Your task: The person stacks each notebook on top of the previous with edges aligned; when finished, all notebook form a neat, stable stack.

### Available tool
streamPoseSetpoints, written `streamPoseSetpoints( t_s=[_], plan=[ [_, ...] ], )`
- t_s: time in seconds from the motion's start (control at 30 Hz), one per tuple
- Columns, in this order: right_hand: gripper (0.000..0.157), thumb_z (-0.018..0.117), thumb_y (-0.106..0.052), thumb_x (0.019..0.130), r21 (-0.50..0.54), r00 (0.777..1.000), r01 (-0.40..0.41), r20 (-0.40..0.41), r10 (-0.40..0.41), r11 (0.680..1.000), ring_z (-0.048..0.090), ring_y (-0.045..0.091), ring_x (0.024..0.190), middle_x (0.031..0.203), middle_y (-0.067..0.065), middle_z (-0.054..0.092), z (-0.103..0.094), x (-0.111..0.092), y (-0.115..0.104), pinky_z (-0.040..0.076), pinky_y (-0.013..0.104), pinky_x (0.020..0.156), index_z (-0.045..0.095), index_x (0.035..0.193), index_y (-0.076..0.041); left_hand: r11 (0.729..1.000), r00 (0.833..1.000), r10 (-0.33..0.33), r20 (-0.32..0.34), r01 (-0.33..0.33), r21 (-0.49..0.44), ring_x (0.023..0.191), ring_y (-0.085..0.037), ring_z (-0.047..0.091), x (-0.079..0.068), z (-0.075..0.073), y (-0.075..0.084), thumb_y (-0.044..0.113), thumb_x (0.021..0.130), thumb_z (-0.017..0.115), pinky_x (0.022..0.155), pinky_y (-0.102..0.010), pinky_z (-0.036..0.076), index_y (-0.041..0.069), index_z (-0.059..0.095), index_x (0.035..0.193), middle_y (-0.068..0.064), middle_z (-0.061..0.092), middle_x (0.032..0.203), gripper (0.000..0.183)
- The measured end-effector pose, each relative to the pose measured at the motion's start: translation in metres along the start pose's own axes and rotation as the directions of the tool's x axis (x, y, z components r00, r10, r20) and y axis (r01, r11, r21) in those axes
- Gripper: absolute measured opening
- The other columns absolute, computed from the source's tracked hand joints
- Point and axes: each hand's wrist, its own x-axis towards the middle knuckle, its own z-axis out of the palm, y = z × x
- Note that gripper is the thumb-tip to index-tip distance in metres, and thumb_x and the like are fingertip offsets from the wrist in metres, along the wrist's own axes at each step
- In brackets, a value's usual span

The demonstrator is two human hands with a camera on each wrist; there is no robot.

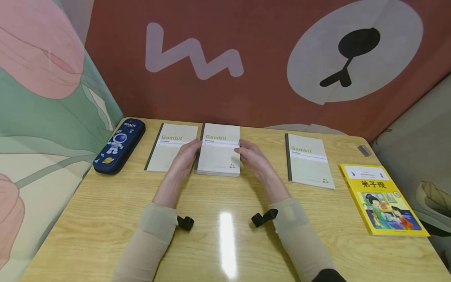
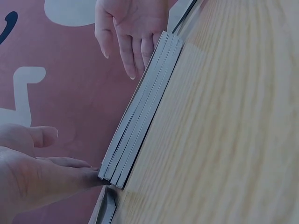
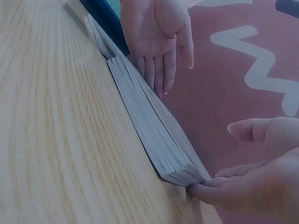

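A stack of several Gambit notebooks [image 1: 219,158] lies on the table with its dark spines to the left. My left hand [image 1: 186,156] is at the spine side, and its straight fingers touch the stack's edge in the left wrist view. On the opposite side, my right hand [image 1: 254,156] has extended fingertips right at the lower corner, as the right wrist view shows. Both thumbs stand off the covers, and the palms face each other. The stacked edges [image 3: 145,126] look nearly even, with a slight gap under the top notebook.
Left of the stack lies another Gambit notebook [image 1: 163,154], then a navy astronaut pencil case [image 1: 119,147]. To the right are one more Gambit notebook [image 1: 308,162], a yellow picture-covered book [image 1: 384,199] and a small eraser [image 1: 364,150]. A red-brown wall [image 1: 260,98] borders the table's far edge.
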Motion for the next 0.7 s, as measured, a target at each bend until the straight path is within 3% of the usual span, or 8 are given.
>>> streamPoseSetpoints(
  t_s=[0.23, 0.5, 0.7],
  plan=[
    [0.072, 0.052, -0.013, 0.105, 0.036, 1.000, -0.009, -0.023, 0.009, 0.999, 0.015, 0.026, 0.161, 0.174, 0.014, 0.013, 0.001, 0.000, -0.002, 0.019, 0.042, 0.134, 0.013, 0.165, -0.004, 1.000, 1.000, 0.009, 0.008, -0.009, -0.010, 0.163, -0.018, 0.003, 0.001, -0.001, 0.000, 0.029, 0.110, 0.040, 0.135, -0.034, 0.006, 0.004, 0.013, 0.165, -0.007, 0.006, 0.176, 0.066],
    [0.067, 0.052, -0.010, 0.104, 0.129, 0.994, 0.019, -0.107, -0.005, 0.992, 0.033, 0.033, 0.154, 0.166, 0.020, 0.028, -0.002, -0.005, -0.006, 0.030, 0.047, 0.129, 0.022, 0.164, -0.006, 0.994, 0.997, 0.078, -0.004, -0.078, -0.071, 0.163, -0.020, 0.007, -0.005, 0.002, 0.009, 0.027, 0.110, 0.040, 0.135, -0.033, 0.008, 0.005, 0.013, 0.165, -0.006, 0.010, 0.176, 0.064],
    [0.069, 0.052, -0.004, 0.098, 0.127, 0.991, 0.034, -0.132, -0.017, 0.991, 0.040, 0.036, 0.147, 0.163, 0.022, 0.031, -0.010, -0.007, -0.005, 0.036, 0.050, 0.126, 0.027, 0.162, -0.005, 0.983, 0.991, 0.127, -0.036, -0.130, -0.133, 0.161, -0.021, 0.020, -0.013, 0.009, 0.022, 0.023, 0.109, 0.044, 0.133, -0.034, 0.018, 0.008, 0.024, 0.164, -0.007, 0.021, 0.173, 0.060]
  ],
)
